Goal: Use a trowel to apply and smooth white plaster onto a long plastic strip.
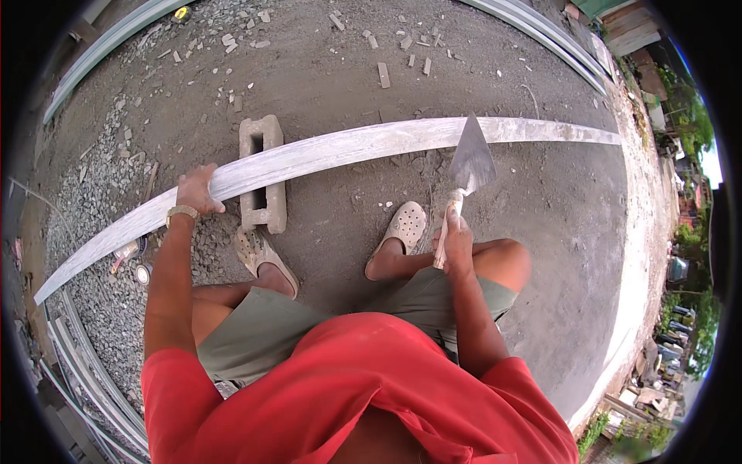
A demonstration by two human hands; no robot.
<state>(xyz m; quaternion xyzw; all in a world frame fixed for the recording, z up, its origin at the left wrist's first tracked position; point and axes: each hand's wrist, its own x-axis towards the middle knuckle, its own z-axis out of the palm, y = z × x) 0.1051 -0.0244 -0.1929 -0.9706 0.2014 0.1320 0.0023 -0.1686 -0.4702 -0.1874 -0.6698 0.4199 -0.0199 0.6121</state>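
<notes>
A long pale board (pixel 340 152) streaked with white lies across the view, resting over a grey hollow concrete block (pixel 270 209). My left hand (pixel 199 189), with a watch on its wrist, is closed over the board just left of the block. In my right hand (pixel 456 241) is a pointed trowel (pixel 472 158), gripped by its handle. Its grey blade points away from me, and the tip overlaps the board in view; whether it touches the board I cannot tell.
Metal channels (pixel 93 371) lie at the lower left, with more metal lengths (pixel 541 39) at the far side. Gravel (pixel 100 178) covers the ground on the left. Broken chips (pixel 384 75) and a yellow tape measure (pixel 182 14) lie farther off. My clogs (pixel 407 224) stand near the block.
</notes>
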